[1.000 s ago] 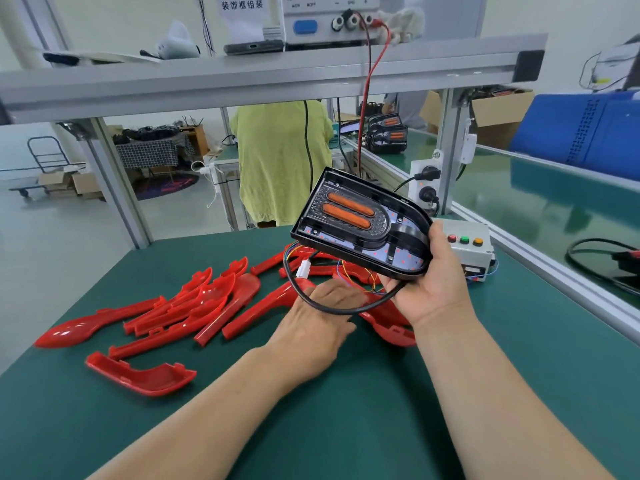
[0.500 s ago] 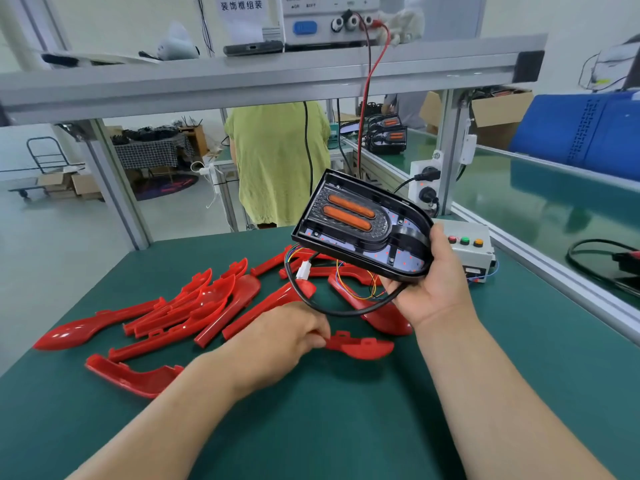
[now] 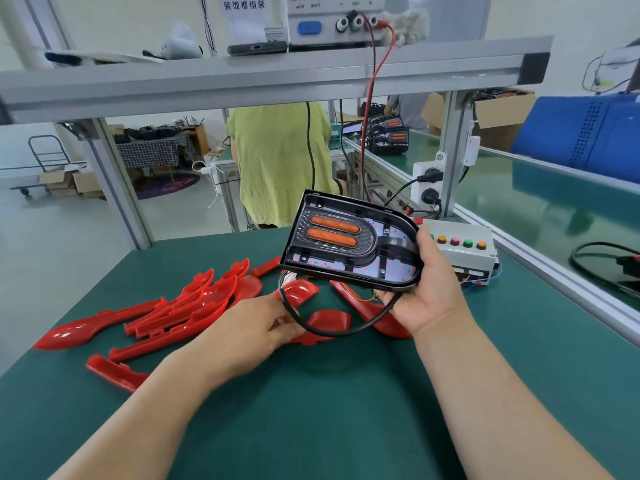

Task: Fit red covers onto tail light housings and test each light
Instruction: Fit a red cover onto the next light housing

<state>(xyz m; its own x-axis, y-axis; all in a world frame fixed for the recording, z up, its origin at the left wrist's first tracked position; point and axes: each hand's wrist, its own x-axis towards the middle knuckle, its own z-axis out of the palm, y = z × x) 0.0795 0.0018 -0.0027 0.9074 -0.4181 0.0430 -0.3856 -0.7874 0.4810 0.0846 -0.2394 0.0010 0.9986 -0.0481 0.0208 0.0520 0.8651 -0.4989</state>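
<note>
My right hand [image 3: 427, 299] grips a black tail light housing [image 3: 349, 242] by its rounded end and holds it tilted above the green table [image 3: 311, 410]. Two orange lenses and a white LED board show inside it. A black cable [image 3: 346, 329] loops down from the housing. My left hand [image 3: 256, 330] pinches a red cover [image 3: 327, 323] lying on the table under the cable loop. Several more red covers [image 3: 183, 313] lie scattered to the left and behind.
A grey test box [image 3: 464, 252] with coloured buttons stands at the right behind the housing. A metal shelf [image 3: 277, 77] spans overhead with a power supply [image 3: 332, 19] and red lead. A person in a green shirt [image 3: 280, 164] stands beyond the table. More housings [image 3: 388, 135] sit farther back.
My left hand drew a red cover out from under the housing toward me and now holds it beneath the cable loop. The housing stayed nearly in place in my right hand.
</note>
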